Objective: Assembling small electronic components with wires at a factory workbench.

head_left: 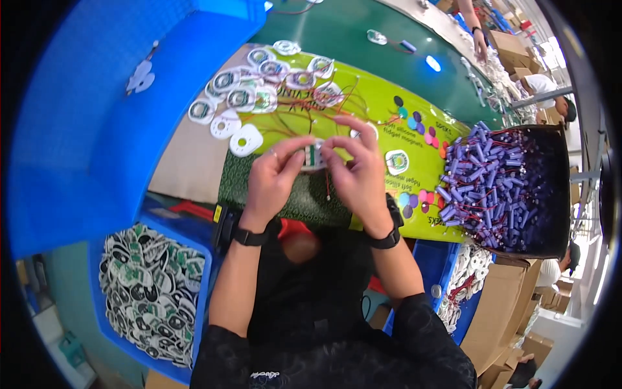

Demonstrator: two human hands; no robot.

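Note:
My left hand (pixel 272 180) and my right hand (pixel 356 175) meet over the work surface, with a small white plastic piece bearing a green circuit board (pixel 313 156) pinched between them. Thumb and forefinger of each hand grip its opposite sides. Red wires (pixel 328 188) hang below it near my right hand. Just beyond my fingers lie several round white housings with circuit boards (pixel 241 99), their red wires trailing to the right. Two white discs with holes (pixel 245 141) rest beside my left hand. Another white housing (pixel 396 162) lies right of my right hand.
A large blue bin (pixel 129 188) stands at the left; a lower blue crate (pixel 206 285) holds many white and black pieces. At the right, a black box (pixel 556 194) is heaped with purple cylindrical batteries (pixel 483 175). A co-worker's hand (pixel 479 47) reaches over the far conveyor-like green surface (pixel 337 29).

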